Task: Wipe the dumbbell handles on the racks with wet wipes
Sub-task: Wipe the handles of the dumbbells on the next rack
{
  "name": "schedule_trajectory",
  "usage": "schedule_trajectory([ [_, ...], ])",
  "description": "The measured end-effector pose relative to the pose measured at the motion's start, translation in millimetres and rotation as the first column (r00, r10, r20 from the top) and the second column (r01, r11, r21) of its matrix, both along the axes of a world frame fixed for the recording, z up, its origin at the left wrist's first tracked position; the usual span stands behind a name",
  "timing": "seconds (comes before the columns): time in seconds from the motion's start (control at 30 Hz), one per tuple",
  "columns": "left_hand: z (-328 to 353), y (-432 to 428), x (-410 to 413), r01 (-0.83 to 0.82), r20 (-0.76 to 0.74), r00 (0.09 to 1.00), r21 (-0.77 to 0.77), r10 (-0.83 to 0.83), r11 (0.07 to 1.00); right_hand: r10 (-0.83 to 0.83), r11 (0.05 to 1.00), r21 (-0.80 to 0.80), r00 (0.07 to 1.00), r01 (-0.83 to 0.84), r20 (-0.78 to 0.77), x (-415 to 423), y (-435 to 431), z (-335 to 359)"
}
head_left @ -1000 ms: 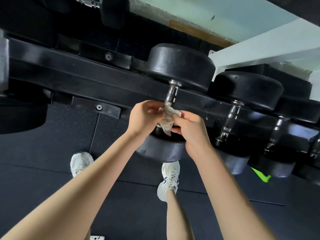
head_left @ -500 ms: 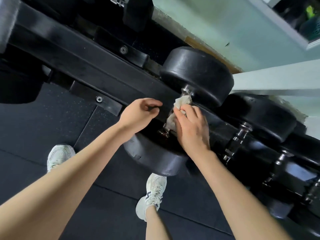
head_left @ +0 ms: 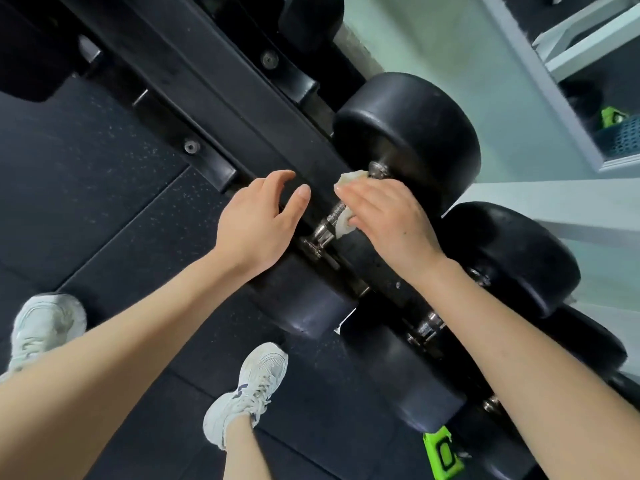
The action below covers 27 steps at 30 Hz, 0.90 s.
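Note:
A black dumbbell (head_left: 408,133) lies across the black rack (head_left: 207,81), its chrome handle (head_left: 327,225) running between the two rubber heads. My right hand (head_left: 388,223) lies over the handle's upper part and holds a white wet wipe (head_left: 346,220) wrapped round the chrome. The wipe sticks out above and below my fingers. My left hand (head_left: 259,220) hovers just left of the handle, fingers loosely curved, holding nothing.
More black dumbbells (head_left: 512,258) sit in a row down to the right on the same rack. A green object (head_left: 441,452) lies on the dark rubber floor. My white shoes (head_left: 249,393) stand below the rack. A white shelf frame (head_left: 554,98) stands at the right.
My left hand has let go of the wipe and drawn off to the left. My right hand has slid up the handle with the wipe. The view has tilted.

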State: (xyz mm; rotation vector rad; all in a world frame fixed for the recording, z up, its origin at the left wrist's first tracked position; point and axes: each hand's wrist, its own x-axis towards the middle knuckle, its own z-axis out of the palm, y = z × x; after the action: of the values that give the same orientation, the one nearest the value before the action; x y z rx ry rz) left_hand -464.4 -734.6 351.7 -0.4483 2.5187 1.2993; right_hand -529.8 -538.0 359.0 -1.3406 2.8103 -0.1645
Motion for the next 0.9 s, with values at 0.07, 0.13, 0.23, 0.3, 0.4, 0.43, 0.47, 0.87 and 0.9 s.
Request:
schedule_trajectory([
  [0.07,-0.7,0.5,-0.9,0.021,0.004,1.000,0.006,-0.021,1.000,0.041,0.995,0.094,0.999,-0.041,0.007,-7.1,-0.7,5.7],
  [0.13,-1.6,-1.0,-1.3,0.016,0.005,1.000,0.014,-0.016,1.000,0.060,0.989,0.134,0.998,-0.063,0.032,-11.3,-3.4,8.8],
  [0.23,-1.9,-0.1,-1.1,0.016,0.013,1.000,0.017,-0.016,1.000,0.040,0.996,0.079,0.999,-0.040,0.006,-4.1,-6.6,9.3],
  [0.3,-2.4,0.5,-1.0,0.020,0.016,1.000,0.019,-0.020,1.000,0.048,0.998,0.039,0.999,-0.047,-0.005,5.3,-6.1,3.9],
  [0.4,-4.0,0.1,-0.7,0.013,0.018,1.000,0.015,-0.014,1.000,0.131,0.991,0.024,0.991,-0.132,0.019,3.1,-2.3,1.8],
  [0.43,-4.5,0.2,-0.1,0.009,0.014,1.000,0.007,-0.009,1.000,0.132,0.990,0.043,0.991,-0.132,0.002,-3.4,-2.0,3.9],
  [0.47,-4.9,0.1,0.4,0.000,0.004,1.000,0.000,0.000,1.000,0.107,0.992,0.066,0.994,-0.105,-0.024,-9.8,-1.5,4.3],
  [0.87,-1.6,1.1,2.7,-0.041,-0.018,0.999,-0.005,0.041,0.999,-0.078,0.963,0.263,0.995,0.058,0.066,-12.6,-13.3,16.2],
  [0.9,-1.4,1.0,2.7,-0.045,-0.016,0.999,-0.005,0.045,0.999,-0.113,0.949,0.303,0.990,0.083,0.084,-5.1,-17.8,14.0],
])
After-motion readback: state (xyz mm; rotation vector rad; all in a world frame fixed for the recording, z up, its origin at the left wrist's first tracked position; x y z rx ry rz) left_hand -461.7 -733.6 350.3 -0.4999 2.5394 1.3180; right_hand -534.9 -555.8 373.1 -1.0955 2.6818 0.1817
